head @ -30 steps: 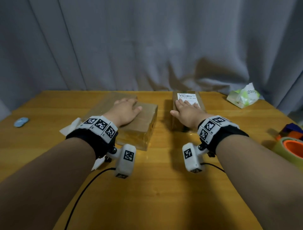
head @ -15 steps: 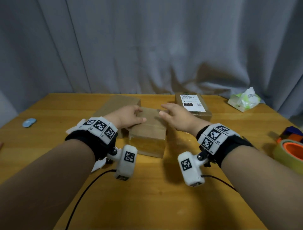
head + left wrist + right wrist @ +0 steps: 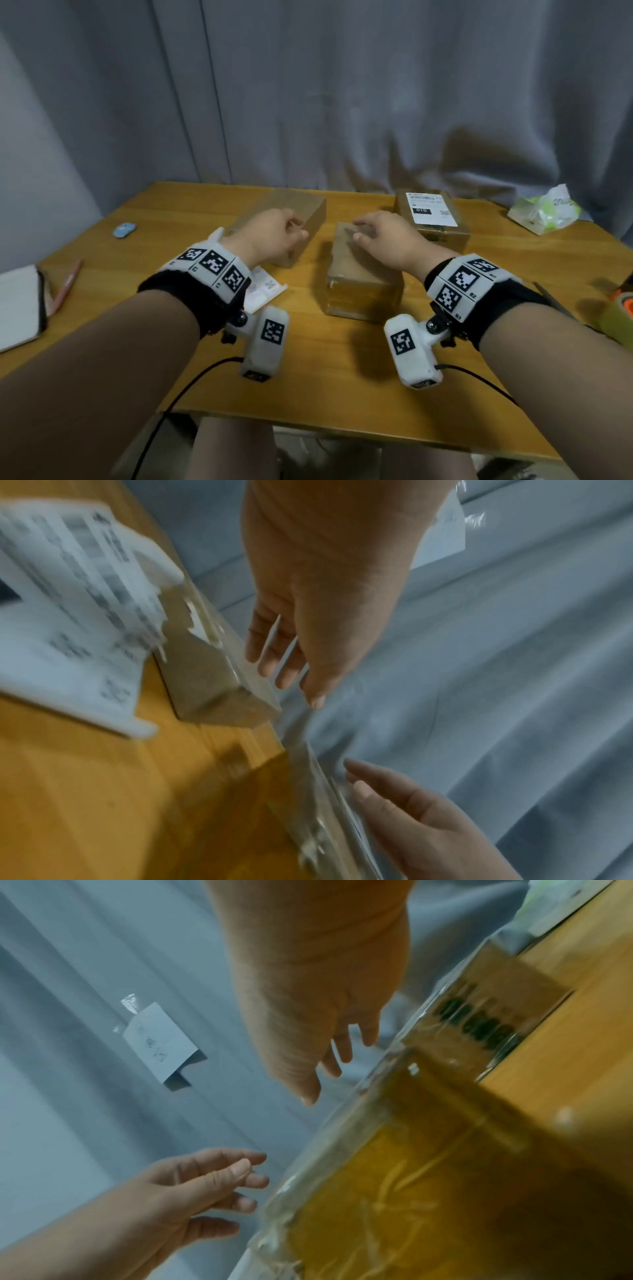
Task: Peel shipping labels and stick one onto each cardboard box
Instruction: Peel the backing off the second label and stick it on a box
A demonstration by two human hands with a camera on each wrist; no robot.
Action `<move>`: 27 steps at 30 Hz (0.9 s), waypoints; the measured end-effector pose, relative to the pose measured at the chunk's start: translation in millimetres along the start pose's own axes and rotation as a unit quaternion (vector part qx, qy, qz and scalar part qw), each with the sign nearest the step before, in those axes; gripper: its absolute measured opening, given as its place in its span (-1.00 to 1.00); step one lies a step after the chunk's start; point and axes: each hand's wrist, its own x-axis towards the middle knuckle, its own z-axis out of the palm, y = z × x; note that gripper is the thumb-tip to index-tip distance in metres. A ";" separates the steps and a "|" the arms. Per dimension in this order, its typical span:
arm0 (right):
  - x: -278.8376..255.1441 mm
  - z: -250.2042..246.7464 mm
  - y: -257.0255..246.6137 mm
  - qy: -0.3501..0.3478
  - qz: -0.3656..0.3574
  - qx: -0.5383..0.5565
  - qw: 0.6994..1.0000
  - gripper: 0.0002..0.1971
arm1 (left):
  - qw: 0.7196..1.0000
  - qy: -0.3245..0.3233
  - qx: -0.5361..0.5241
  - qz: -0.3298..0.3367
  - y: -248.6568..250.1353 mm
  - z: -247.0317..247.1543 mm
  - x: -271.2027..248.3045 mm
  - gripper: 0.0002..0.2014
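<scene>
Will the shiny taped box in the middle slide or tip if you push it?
The middle box probably slides: it sits flat on the smooth table. Its glossy tape wrap may feel slippery. Low and wide, it seems unlikely to tip.

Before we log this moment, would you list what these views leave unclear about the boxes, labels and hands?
- Label sheet: head view, largely hidden by the left wrist band; its print is blurred in the left wrist view.
- Far left box: head view, left hand covers part of its top, so whether it carries a label is unclear.
- Right hand on the middle box: contact unclear; wrist views are motion-blurred.
- Tape roll: cut off by the right edge.
</scene>
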 end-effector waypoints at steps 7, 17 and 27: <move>12.7 27.3 -40.4 -0.002 -0.026 0.032 0.999 -0.62 | 0.978 -0.073 0.176 -0.090 -68.5 8.6 -14.6 -0.36; 15.6 37.3 -41.6 0.015 -0.009 0.047 0.999 -0.64 | 0.985 0.040 0.130 -0.107 -99.7 18.1 4.0 -0.76; 14.9 38.8 -40.4 0.012 -0.007 0.020 1.000 -0.64 | 0.996 0.018 0.014 0.082 -55.2 15.1 -7.0 -0.86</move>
